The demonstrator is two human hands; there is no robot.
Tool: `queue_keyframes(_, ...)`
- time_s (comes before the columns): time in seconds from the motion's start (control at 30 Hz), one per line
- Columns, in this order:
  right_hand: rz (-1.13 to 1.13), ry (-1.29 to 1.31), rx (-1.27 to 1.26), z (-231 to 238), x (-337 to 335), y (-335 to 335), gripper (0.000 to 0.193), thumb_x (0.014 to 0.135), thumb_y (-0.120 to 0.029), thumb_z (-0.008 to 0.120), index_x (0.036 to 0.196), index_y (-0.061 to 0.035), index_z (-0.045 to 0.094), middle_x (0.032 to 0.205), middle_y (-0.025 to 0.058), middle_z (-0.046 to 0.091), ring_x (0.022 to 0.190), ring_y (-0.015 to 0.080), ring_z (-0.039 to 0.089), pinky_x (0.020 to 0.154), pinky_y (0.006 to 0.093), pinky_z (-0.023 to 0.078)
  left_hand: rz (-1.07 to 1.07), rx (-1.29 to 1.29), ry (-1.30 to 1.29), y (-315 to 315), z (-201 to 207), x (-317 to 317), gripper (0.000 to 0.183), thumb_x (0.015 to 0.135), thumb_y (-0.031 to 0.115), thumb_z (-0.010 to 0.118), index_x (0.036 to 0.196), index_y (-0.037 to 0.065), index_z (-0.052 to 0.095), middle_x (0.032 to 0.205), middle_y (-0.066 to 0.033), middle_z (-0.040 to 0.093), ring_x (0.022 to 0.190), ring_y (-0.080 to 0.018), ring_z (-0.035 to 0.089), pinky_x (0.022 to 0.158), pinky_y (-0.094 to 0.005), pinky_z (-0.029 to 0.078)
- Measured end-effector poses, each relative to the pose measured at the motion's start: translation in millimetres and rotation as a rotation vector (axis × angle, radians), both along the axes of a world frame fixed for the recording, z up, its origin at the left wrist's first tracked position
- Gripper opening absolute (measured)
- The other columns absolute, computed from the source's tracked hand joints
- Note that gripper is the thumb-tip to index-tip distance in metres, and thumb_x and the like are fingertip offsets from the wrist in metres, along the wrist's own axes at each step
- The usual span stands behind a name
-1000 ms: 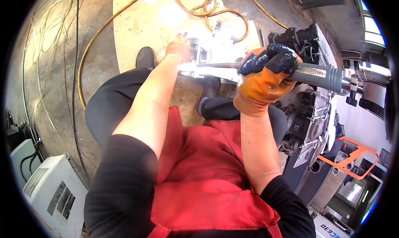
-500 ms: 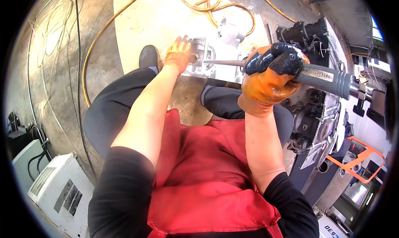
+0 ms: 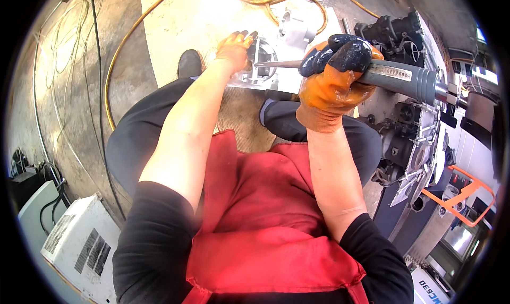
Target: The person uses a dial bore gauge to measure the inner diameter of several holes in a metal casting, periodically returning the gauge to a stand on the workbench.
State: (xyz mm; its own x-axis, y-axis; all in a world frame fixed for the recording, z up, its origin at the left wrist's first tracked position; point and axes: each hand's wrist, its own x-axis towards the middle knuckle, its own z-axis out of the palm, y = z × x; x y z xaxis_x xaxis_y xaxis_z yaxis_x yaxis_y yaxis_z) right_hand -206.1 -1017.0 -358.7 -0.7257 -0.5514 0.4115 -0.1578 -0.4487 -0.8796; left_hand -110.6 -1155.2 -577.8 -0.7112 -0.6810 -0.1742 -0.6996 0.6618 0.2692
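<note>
A pale metal casting (image 3: pixel 263 73) with round openings lies between my feet, washed out by glare. On its left edge rests my left hand (image 3: pixel 234 49) in an orange glove, fingers stretched out and apart. My right hand (image 3: pixel 340 73), in an orange glove with wet-looking dark fingers, is wrapped around a grey, ridged hand tool (image 3: pixel 401 78). From its left end a long tapered metal rod (image 3: pixel 279 64) reaches to the casting's opening; whether the tip touches cannot be made out. Metal fittings show at the tool's right end.
Dark and grey engine-like metal parts (image 3: pixel 398 139) stand close on my right, near an orange frame (image 3: pixel 462 198). A yellow hose (image 3: pixel 114 65) curves over the floor. Loose cables (image 3: pixel 58 91) lie at the left, above a white vented cabinet (image 3: pixel 79 245).
My right hand and the grey tool have shifted left and slightly up in view. My left hand has moved slightly right and up along the casting.
</note>
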Motion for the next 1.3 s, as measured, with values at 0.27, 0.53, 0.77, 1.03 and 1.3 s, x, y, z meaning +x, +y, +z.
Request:
queue_keyframes(0.27, -0.108, 0.466, 0.147, 13.3, 20.0, -3.3, 0.01, 0.096, -0.013, 0.06, 0.096, -0.0029, 0.058, 0.073, 0.0079, 0.061, 0.05, 0.0139, 0.052, 0.043, 0.0268, 0.043, -0.024, 0.059, -0.114, 1.9, 15.8, -9.2, 0.068, 0.081, 0.02, 0.07, 0.144, 0.023, 0.046, 0.142, -0.0061, 0.05, 0.134, -0.0257, 0.044, 0.111, -0.0396, 0.036)
queue_keyframes(0.53, -0.083, 0.419, 0.172, 20.6, 25.4, -9.7, 0.008, 0.095, -0.012, 0.06, 0.098, -0.0041, 0.061, 0.077, 0.0048, 0.061, 0.056, 0.0107, 0.053, 0.047, 0.0265, 0.044, -0.007, 0.086, -0.057, -1.3, 7.5, -9.6, 0.069, 0.078, 0.02, 0.066, 0.145, 0.021, 0.046, 0.143, -0.0077, 0.048, 0.136, -0.0269, 0.043, 0.114, -0.0407, 0.032)
queue_keyframes(0.77, 0.176, -0.173, 0.092, 36.2, 30.4, -10.9, 0.015, 0.099, -0.015, 0.055, 0.104, -0.0029, 0.063, 0.074, 0.0008, 0.057, 0.057, 0.0096, 0.052, 0.051, 0.0267, 0.045, -0.012, 0.05, -0.016, -3.8, -0.1, -9.3, 0.066, 0.076, 0.019, 0.067, 0.139, 0.021, 0.049, 0.14, -0.0076, 0.051, 0.134, -0.0274, 0.045, 0.113, -0.0418, 0.033)
queue_keyframes(1.03, -0.024, 0.568, 0.275, 30.2, 26.9, -11.2, 0.015, 0.096, -0.01, 0.056, 0.11, -0.0034, 0.059, 0.085, -0.0008, 0.059, 0.066, 0.0066, 0.053, 0.058, 0.0241, 0.047, -0.007, 0.082, -0.093, 0.2, 11.3, -11.4, 0.067, 0.081, 0.017, 0.065, 0.145, 0.025, 0.045, 0.144, -0.0061, 0.047, 0.137, -0.0256, 0.042, 0.115, -0.0403, 0.031)
queue_keyframes(1.3, -0.126, 0.408, 0.28, 26.8, 29.5, -15.2, 0.013, 0.087, -0.004, 0.064, 0.099, -0.0038, 0.059, 0.083, 0.0014, 0.061, 0.072, 0.0129, 0.058, 0.066, 0.0265, 0.047, -0.03, 0.075, -0.132, 4.9, 12.8, -8.3, 0.064, 0.087, 0.018, 0.062, 0.148, 0.023, 0.043, 0.152, -0.0101, 0.04, 0.142, -0.0291, 0.036, 0.116, -0.0416, 0.029)
